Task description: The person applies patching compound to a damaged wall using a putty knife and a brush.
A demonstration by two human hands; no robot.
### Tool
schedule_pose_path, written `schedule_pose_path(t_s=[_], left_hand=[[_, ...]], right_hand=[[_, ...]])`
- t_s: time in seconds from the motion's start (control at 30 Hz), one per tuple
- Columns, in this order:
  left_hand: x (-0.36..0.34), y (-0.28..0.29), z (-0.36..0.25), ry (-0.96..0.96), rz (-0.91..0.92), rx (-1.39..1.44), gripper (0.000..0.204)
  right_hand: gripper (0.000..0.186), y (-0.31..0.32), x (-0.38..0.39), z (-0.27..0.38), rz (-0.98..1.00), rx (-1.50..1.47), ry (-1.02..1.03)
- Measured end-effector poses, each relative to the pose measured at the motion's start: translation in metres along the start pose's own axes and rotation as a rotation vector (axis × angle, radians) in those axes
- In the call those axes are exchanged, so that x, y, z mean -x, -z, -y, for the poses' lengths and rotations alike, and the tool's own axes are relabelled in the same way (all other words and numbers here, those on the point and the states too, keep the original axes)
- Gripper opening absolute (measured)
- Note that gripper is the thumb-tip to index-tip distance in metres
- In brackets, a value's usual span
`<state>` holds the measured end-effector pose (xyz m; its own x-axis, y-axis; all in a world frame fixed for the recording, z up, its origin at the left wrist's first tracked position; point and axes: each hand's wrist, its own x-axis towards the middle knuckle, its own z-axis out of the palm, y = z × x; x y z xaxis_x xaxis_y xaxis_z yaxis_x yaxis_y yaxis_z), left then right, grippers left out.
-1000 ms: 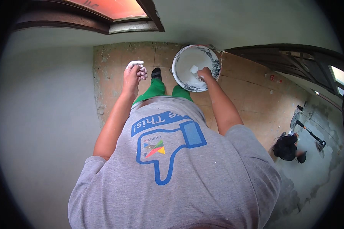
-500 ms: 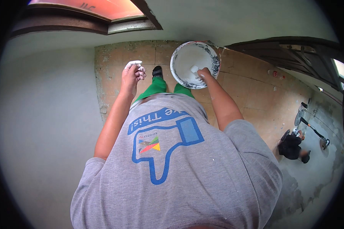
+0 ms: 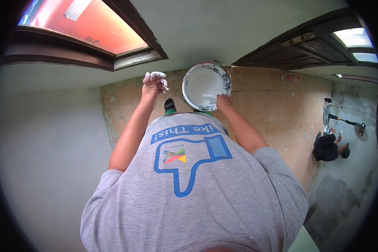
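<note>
A round white bucket (image 3: pixel 188 91), its rim smeared with dark and white patches, stands on the floor in front of me. White paste-like material coats its inside. At the bucket's near right rim, my right hand (image 3: pixel 224 101) is closed on a putty knife (image 3: pixel 209 98), whose pale flat blade reaches inside. The hand covers the handle. My left hand (image 3: pixel 155 82) is raised left of the bucket, white material coating its fingers. Those fingers are loosely bent and apart, with nothing visible in them.
An open dark-framed window (image 3: pixel 80 54) is at upper left, and a dark wooden door (image 3: pixel 298 42) at upper right. On the right a person in black (image 3: pixel 325 147) crouches near a long-handled tool (image 3: pixel 344 120). A bottle (image 3: pixel 290 78) lies on the tiled floor (image 3: pixel 273 101).
My view has tilted up, showing more of the window and door. The putty knife now sits lower, near the bucket's near side. My left hand's fingers have spread slightly.
</note>
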<state>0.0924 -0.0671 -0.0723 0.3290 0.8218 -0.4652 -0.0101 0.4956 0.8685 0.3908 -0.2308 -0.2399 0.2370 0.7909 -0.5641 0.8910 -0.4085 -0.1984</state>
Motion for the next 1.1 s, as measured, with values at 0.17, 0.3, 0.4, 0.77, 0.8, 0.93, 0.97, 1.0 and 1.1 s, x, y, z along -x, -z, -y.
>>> schedule_pose_path(t_s=[0.17, 0.3, 0.4, 0.77, 0.8, 0.93, 0.97, 1.0, 1.1], left_hand=[[-0.011, 0.0, -0.006, 0.019, 0.091, -0.014, 0.069], [-0.016, -0.005, -0.015, 0.165, 0.092, -0.257, 0.036], [-0.009, -0.006, -0.019, 0.212, 0.126, -0.333, 0.033], [-0.003, 0.029, -0.005, 0.029, 0.059, -0.221, 0.028], [0.0, 0.026, -0.011, 0.033, 0.044, -0.229, 0.028], [0.003, 0.029, -0.022, 0.058, 0.053, -0.085, 0.03], [0.005, 0.03, -0.024, 0.067, 0.084, -0.067, 0.03], [0.005, 0.03, -0.025, 0.06, 0.086, -0.054, 0.029], [0.01, 0.031, -0.024, 0.059, 0.106, -0.048, 0.028]], right_hand=[[0.022, -0.014, 0.007, 0.009, -0.176, 0.221, 0.118], [0.023, -0.013, 0.002, 0.01, -0.093, 0.166, 0.016], [0.023, -0.001, 0.002, 0.024, -0.098, -0.084, -0.187], [0.033, 0.172, 0.054, 0.114, -0.822, -0.756, 0.25], [0.033, 0.194, 0.064, 0.128, -0.837, -0.756, 0.252], [0.026, 0.265, 0.085, 0.175, -1.156, -0.667, 0.502], [0.025, 0.275, 0.086, 0.183, -1.196, -0.645, 0.556], [0.026, 0.284, 0.084, 0.189, -1.219, -0.622, 0.566], [0.026, 0.3, 0.078, 0.206, -1.234, -0.666, 0.585]])
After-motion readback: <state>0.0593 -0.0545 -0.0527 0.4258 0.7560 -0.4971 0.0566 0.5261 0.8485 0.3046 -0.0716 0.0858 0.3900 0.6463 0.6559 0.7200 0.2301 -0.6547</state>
